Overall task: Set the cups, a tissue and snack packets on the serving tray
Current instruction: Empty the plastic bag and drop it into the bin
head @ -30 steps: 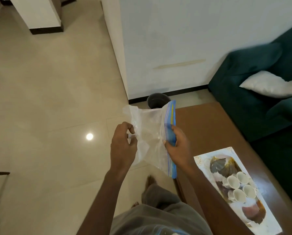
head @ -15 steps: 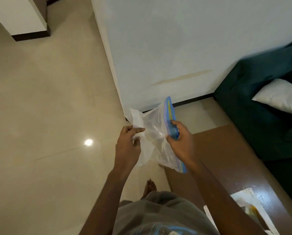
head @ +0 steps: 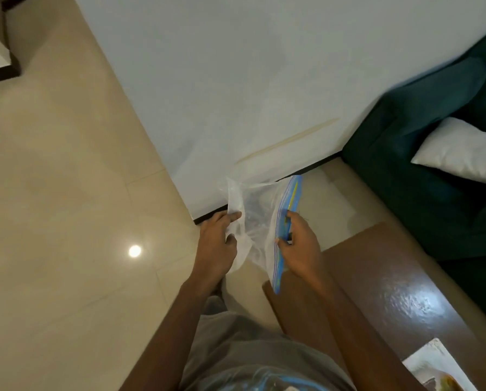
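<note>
I hold a clear zip bag [head: 257,218] with a blue and yellow seal strip in front of me, above the floor by the table's left end. My left hand [head: 216,244] pinches the bag's crumpled left side. My right hand [head: 299,244] grips the seal strip on the right edge. The bag looks empty. Only a corner of the white serving tray [head: 425,359] shows at the bottom right on the brown table [head: 377,277]; the cups are out of view.
A white wall [head: 250,80] with a dark skirting stands ahead. A dark green sofa [head: 433,179] with a white cushion [head: 459,150] lies to the right. Beige tiled floor [head: 66,193] spreads to the left. Another clear bag [head: 264,380] shows at my lap.
My view has swung up and left, so the tray and cups have slid almost out of sight and the dark bin is gone. Both hands still hold the bag, raised slightly.
</note>
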